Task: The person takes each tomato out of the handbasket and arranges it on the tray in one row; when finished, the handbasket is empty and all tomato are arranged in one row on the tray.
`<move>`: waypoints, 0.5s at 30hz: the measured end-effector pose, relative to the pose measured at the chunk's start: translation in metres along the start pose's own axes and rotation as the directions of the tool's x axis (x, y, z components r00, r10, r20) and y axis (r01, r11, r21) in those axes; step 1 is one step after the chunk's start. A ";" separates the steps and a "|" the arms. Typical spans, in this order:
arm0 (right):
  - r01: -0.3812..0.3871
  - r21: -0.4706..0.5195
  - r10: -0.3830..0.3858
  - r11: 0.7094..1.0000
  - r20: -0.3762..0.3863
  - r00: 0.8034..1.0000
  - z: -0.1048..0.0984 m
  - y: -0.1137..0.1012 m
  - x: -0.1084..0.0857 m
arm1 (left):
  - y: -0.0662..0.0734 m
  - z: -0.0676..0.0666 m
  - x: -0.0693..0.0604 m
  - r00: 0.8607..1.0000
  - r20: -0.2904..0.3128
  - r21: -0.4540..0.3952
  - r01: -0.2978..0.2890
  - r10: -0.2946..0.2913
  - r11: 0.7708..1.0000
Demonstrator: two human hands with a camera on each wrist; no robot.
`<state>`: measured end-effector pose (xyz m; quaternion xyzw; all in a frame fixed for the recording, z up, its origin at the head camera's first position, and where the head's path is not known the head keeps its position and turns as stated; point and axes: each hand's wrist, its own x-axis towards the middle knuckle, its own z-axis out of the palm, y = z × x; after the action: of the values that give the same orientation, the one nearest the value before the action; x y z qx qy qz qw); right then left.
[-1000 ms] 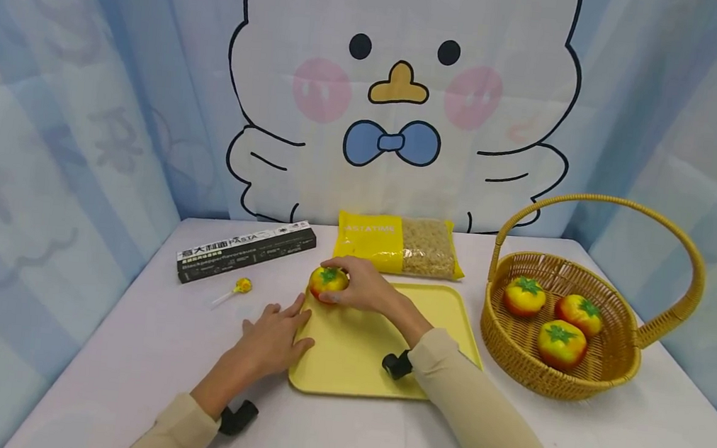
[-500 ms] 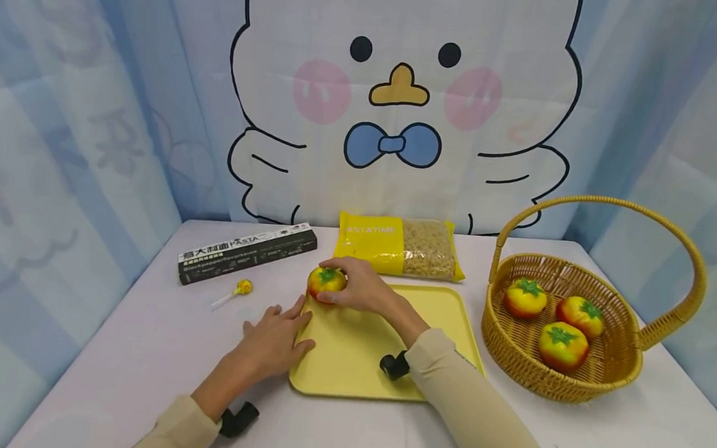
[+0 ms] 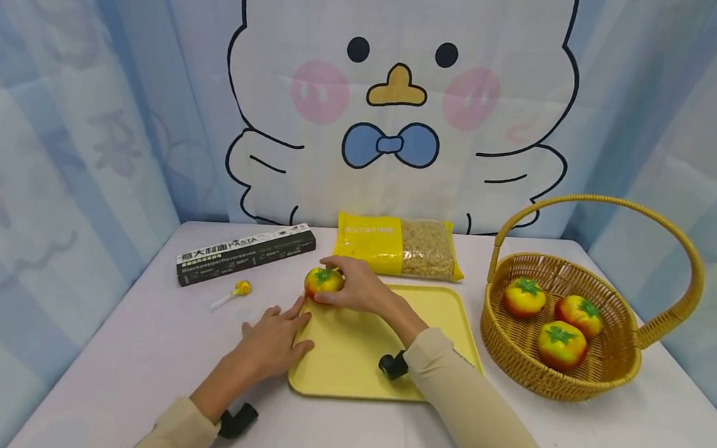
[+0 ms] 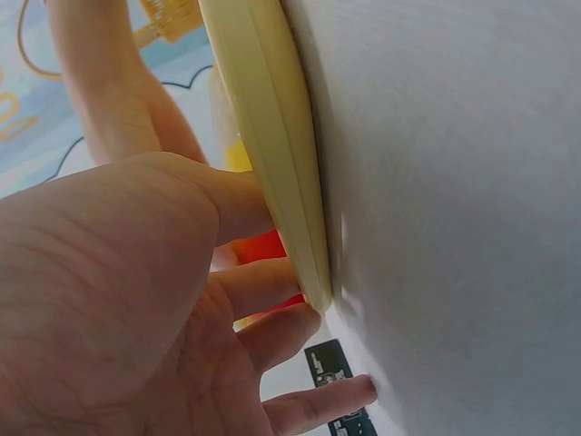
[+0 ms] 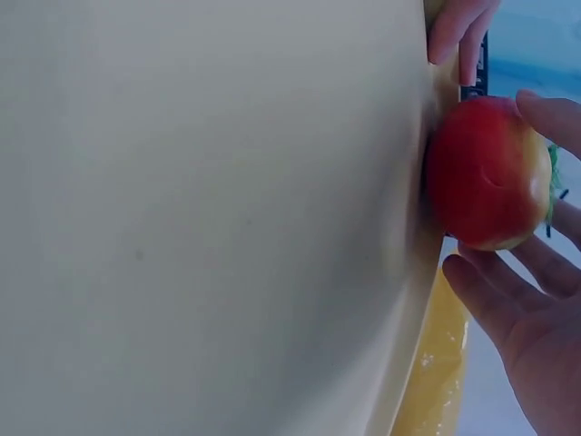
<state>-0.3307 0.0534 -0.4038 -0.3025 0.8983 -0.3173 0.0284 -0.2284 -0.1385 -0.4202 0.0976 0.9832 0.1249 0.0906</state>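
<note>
My right hand [image 3: 359,286] holds a yellow-and-red toy tomato [image 3: 324,285] with a green leafy top, at the far left corner of the yellow tray [image 3: 372,364]. The right wrist view shows the thumb and fingers around the tomato [image 5: 486,173], which sits against the tray's rim. My left hand [image 3: 273,342] lies spread at the tray's left side. Its fingers reach over the rim, and in the left wrist view fingers touch the tray's edge [image 4: 272,136], with one fingertip lower by the tabletop.
A wicker basket [image 3: 549,384] with a tall handle stands right, holding 3 similar toy tomatoes [image 3: 562,346]. Behind the tray lies a yellow pasta bag [image 3: 369,243]. A black pasta box [image 3: 247,253] and a lollipop [image 3: 242,288] lie left. Curtains enclose the table.
The tomato and my right hand have shifted slightly left at the tray's corner. My left hand and the other objects stay in place.
</note>
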 end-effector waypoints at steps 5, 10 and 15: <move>-0.001 0.013 0.001 1.000 0.010 1.000 -0.006 0.001 -0.007 | 0.001 0.000 0.001 1.000 -0.003 0.001 -0.005 0.005 1.000; 0.007 -0.018 -0.007 1.000 0.020 1.000 -0.018 0.004 -0.022 | 0.003 0.000 0.001 1.000 0.000 -0.001 -0.004 0.004 1.000; 0.056 -0.107 -0.054 0.993 0.018 0.998 -0.034 0.009 -0.044 | 0.001 0.000 0.001 1.000 0.002 -0.006 0.006 -0.006 1.000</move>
<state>-0.3083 0.1024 -0.3878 -0.3308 0.9052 -0.2667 0.0102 -0.2288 -0.1375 -0.4200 0.0944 0.9830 0.1276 0.0922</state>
